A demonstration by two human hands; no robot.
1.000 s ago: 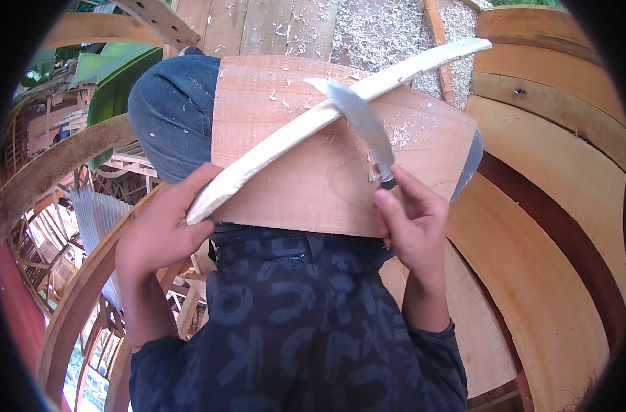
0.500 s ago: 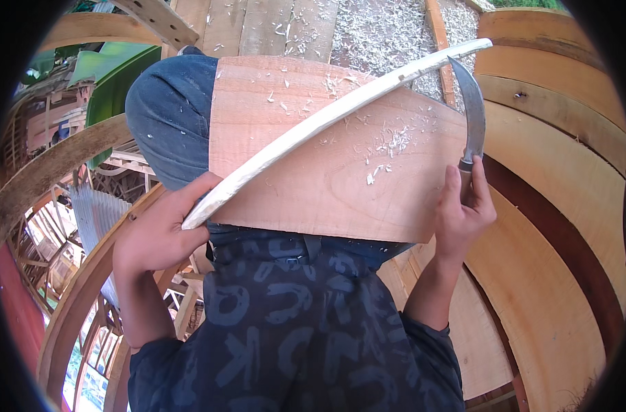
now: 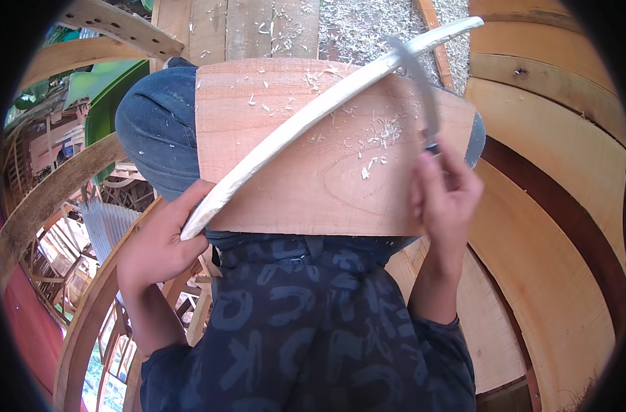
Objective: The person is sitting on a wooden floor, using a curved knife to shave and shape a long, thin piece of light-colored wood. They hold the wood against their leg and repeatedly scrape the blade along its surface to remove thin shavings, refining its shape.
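1. Left hand [image 3: 163,242] is closed around the near-left end of a long curved pale wooden strip [image 3: 306,120]; thumb on top, fingers wrapped underneath.
2. The strip lies diagonally across a flat wooden board [image 3: 327,185] resting on the person's lap, running from near left up to far right, its far tip past the board's edge.
3. Right hand [image 3: 445,196] is clenched on the handle of a curved-blade knife [image 3: 423,93]; the blade points away, its upper part meeting the strip near the strip's far end.
4. Progress, as a judgement: carving is well under way. The strip looks pale and freshly cut along most of its visible length, and the near end tapers to a point.
5. Wood shavings [image 3: 378,134] are scattered on the board, mostly right of centre, and more litter the planks [image 3: 258,27] beyond.
6. What seems left: work at the far end where the blade sits. Surface smoothness is too small to judge.
7. Curved timber ribs [image 3: 553,226] stand to the right.
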